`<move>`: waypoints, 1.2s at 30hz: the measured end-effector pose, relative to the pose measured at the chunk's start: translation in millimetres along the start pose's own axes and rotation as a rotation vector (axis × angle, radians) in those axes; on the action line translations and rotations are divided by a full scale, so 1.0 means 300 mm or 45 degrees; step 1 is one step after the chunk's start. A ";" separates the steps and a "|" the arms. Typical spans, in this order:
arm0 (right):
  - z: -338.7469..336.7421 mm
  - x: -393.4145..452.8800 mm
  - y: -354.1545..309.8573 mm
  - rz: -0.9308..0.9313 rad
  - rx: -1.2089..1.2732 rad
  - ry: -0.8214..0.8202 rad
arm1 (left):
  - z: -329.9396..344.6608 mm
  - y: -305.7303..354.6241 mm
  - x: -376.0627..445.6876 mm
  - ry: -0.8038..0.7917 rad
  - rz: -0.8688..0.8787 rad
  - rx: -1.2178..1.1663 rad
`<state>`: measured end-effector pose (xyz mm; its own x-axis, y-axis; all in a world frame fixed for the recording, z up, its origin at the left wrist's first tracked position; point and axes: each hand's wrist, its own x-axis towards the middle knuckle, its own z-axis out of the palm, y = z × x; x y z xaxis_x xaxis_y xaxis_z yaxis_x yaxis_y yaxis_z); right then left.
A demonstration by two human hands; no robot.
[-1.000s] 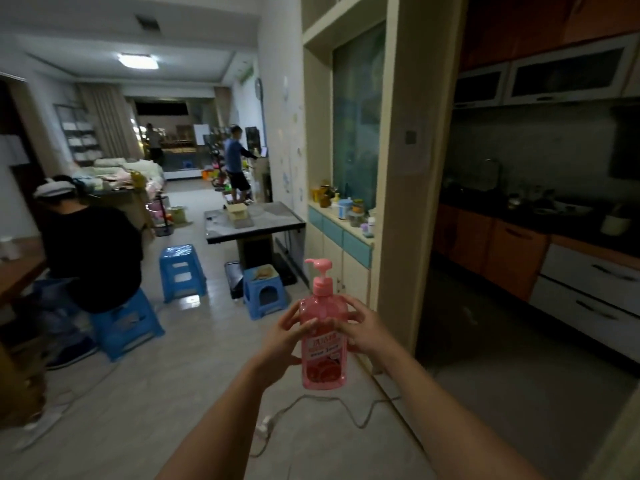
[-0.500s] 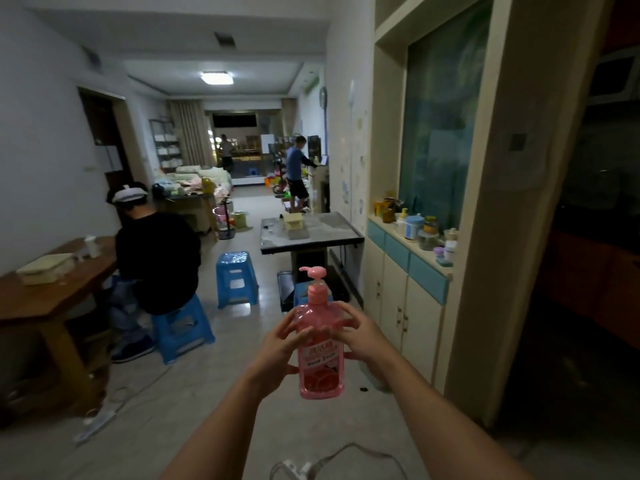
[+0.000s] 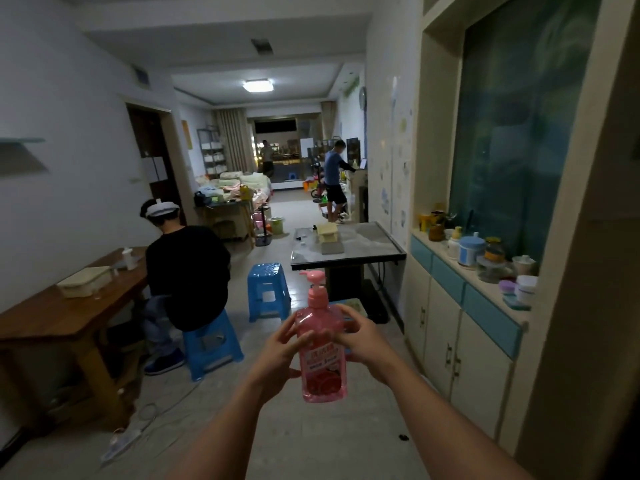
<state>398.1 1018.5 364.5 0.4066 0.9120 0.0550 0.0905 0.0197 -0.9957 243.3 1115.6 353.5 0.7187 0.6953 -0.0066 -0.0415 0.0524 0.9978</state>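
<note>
Biggest thing near you is the cabinet [image 3: 446, 341] on your right. Its counter carries a crowd of jars, including 1 blue-lidded tub [image 3: 471, 251] whose contents you can't see. Over on the left, the wooden table [image 3: 41, 323] has a cream box [image 3: 85, 280] with its lid on, so no telling what's inside. Then the pink pump bottle [image 3: 323, 362]: it's up in mid-air right in front of you, above the floor. See-through pink, fill level hard to judge. Its long axis is pretty much vertical, pump on top, spout aiming left, label facing you. Your left hand [image 3: 278, 355] and right hand [image 3: 362, 341] both have fingers wrapped round its body.
</note>
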 end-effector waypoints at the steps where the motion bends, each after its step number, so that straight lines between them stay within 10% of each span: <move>1: 0.001 0.041 -0.003 -0.005 -0.002 -0.011 | -0.015 0.000 0.035 0.011 0.002 0.003; 36: 0.231 2.119 0.141 -0.019 0.009 -0.043 | -0.990 0.048 1.858 0.078 -0.013 -0.070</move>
<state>597.4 1627.4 352.4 0.3746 0.9247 0.0676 0.0900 0.0363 -0.9953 437.4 1716.8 344.3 0.6755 0.7370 -0.0225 -0.0739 0.0980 0.9924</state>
